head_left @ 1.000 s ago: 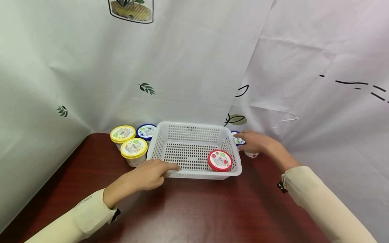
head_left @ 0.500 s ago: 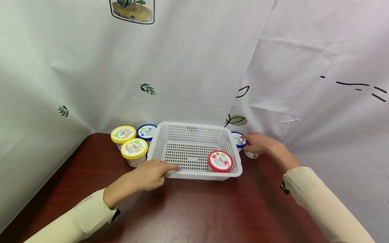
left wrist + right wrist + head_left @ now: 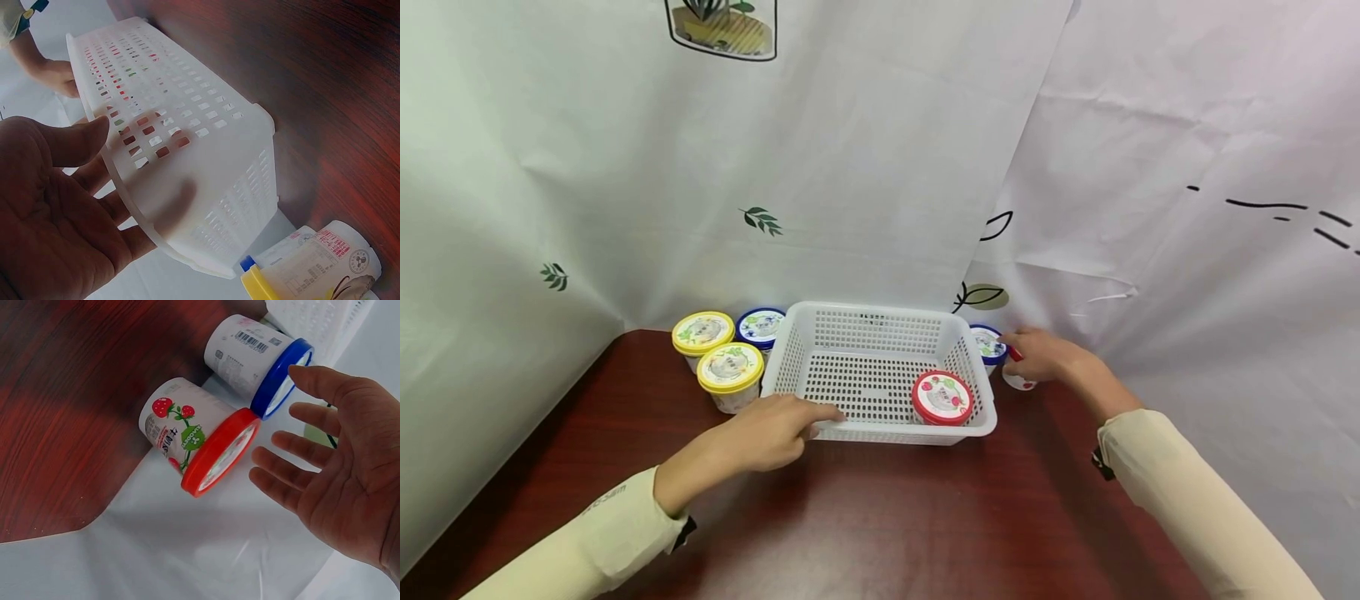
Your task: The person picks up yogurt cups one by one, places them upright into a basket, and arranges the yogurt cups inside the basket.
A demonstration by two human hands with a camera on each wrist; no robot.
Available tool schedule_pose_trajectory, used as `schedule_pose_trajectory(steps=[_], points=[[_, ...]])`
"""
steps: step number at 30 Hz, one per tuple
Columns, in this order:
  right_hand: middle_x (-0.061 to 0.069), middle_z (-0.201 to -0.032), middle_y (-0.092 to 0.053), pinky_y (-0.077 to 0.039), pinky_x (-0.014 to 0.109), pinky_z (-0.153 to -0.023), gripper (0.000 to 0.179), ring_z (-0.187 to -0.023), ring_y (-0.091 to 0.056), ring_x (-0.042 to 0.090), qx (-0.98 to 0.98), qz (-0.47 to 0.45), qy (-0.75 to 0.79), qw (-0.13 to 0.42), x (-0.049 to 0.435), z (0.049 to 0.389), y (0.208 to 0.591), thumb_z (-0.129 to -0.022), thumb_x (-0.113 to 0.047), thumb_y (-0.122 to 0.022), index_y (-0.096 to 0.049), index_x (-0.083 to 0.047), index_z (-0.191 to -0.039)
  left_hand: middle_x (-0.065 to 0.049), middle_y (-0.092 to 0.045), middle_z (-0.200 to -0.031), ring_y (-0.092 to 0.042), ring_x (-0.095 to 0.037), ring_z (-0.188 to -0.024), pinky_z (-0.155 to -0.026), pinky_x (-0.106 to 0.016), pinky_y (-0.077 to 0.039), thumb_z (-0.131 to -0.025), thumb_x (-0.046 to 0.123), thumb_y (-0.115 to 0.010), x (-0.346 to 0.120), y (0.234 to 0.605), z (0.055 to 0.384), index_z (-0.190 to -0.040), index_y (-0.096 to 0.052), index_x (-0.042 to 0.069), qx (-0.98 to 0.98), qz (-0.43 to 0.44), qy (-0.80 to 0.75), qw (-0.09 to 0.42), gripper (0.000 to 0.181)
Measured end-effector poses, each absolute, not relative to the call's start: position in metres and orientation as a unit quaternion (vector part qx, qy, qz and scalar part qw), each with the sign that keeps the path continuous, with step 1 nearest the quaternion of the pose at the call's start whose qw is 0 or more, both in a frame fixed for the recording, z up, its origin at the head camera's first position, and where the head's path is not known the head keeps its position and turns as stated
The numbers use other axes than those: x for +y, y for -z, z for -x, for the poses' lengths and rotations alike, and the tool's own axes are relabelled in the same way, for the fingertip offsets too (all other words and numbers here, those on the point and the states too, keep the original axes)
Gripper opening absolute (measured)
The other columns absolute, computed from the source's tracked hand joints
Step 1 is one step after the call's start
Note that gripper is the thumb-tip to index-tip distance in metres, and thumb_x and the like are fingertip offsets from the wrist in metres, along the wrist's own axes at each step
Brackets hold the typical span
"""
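With its fingers over the near left rim and its thumb on the outer wall, my left hand (image 3: 767,433) grips the white plastic basket (image 3: 887,432). Inside the basket's right front corner is a red-lidded tub (image 3: 943,397). My right hand (image 3: 1037,354) hovers beyond the basket's right side, fingers spread and relaxed, holding nothing. In the right wrist view it is just above two paper tubs: a blue-lidded tub (image 3: 250,362) close to the thumb, and a strawberry-printed tub with a red lid (image 3: 215,450) by the fingertips. The hand partly hides this red-lidded tub in the head view.
Left of the basket stand two yellow-lidded tubs (image 3: 731,367) and a blue-lidded tub (image 3: 762,327), close together. A white printed cloth (image 3: 865,167) hangs behind and at the sides of the dark red wooden table (image 3: 880,517).
My right hand has shifted slightly right, from over the blue-lidded tub to over the red-lidded one beside it. The left hand and basket have stayed in place.
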State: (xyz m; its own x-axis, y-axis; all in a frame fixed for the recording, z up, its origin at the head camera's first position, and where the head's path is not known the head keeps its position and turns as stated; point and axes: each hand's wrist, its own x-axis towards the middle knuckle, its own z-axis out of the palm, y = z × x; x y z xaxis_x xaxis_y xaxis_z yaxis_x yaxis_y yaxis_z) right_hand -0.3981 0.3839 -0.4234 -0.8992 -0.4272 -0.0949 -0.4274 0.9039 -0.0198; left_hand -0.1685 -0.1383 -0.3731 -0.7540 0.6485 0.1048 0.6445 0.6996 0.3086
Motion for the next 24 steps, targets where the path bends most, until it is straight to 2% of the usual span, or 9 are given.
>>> schedule_pose_trajectory(steps=[4, 9, 12, 19, 24], points=[[0.025, -0.159, -0.060, -0.052, 0.065, -0.117, 0.076, -0.136, -0.064, 0.045, 0.977, 0.207, 0.015, 0.048, 0.374, 0.381, 0.412, -0.092, -0.039, -0.080, -0.060, -0.013, -0.161, 0.004, -0.078, -0.093, -0.058, -0.011, -0.081, -0.069, -0.032, -0.048, -0.094, -0.005, -0.062, -0.139, 0.373, 0.168, -0.136, -0.079, 0.022, 0.921, -0.351, -0.166, 0.007, 0.053], [0.023, -0.159, -0.060, -0.055, 0.063, -0.115, 0.075, -0.137, -0.063, 0.046, 0.977, 0.210, 0.017, 0.032, 0.371, 0.372, 0.406, -0.093, -0.037, -0.079, -0.058, -0.012, -0.161, 0.004, -0.078, -0.093, -0.058, -0.010, -0.081, -0.069, -0.031, -0.048, -0.094, -0.004, -0.062, -0.138, 0.374, 0.168, -0.137, -0.079, 0.022, 0.922, -0.350, -0.166, 0.008, 0.053], [0.025, -0.157, -0.061, -0.054, 0.068, -0.111, 0.075, -0.138, -0.063, 0.050, 0.977, 0.212, 0.001, 0.023, 0.365, 0.365, 0.398, -0.093, -0.041, -0.077, -0.059, -0.012, -0.160, 0.004, -0.078, -0.095, -0.058, -0.011, -0.081, -0.069, -0.031, -0.048, -0.095, -0.004, -0.062, -0.138, 0.374, 0.168, -0.137, -0.079, 0.022, 0.923, -0.347, -0.166, 0.009, 0.052], [0.040, -0.165, -0.046, -0.043, 0.078, -0.119, 0.077, -0.147, -0.044, 0.071, 0.981, 0.176, 0.025, 0.074, 0.325, 0.314, 0.344, -0.097, -0.031, -0.075, -0.053, 0.001, -0.163, 0.003, -0.081, -0.102, -0.059, -0.011, -0.083, -0.068, -0.031, -0.048, -0.096, -0.002, -0.063, -0.138, 0.375, 0.168, -0.138, -0.079, 0.023, 0.926, -0.339, -0.166, 0.014, 0.052], [0.043, -0.165, -0.044, -0.043, 0.077, -0.120, 0.078, -0.146, -0.044, 0.072, 0.983, 0.167, 0.019, 0.072, 0.318, 0.302, 0.336, -0.097, -0.027, -0.076, -0.050, 0.005, -0.163, 0.004, -0.079, -0.097, -0.059, -0.011, -0.083, -0.069, -0.031, -0.048, -0.095, -0.004, -0.062, -0.139, 0.375, 0.168, -0.138, -0.079, 0.023, 0.925, -0.340, -0.169, 0.014, 0.053]])
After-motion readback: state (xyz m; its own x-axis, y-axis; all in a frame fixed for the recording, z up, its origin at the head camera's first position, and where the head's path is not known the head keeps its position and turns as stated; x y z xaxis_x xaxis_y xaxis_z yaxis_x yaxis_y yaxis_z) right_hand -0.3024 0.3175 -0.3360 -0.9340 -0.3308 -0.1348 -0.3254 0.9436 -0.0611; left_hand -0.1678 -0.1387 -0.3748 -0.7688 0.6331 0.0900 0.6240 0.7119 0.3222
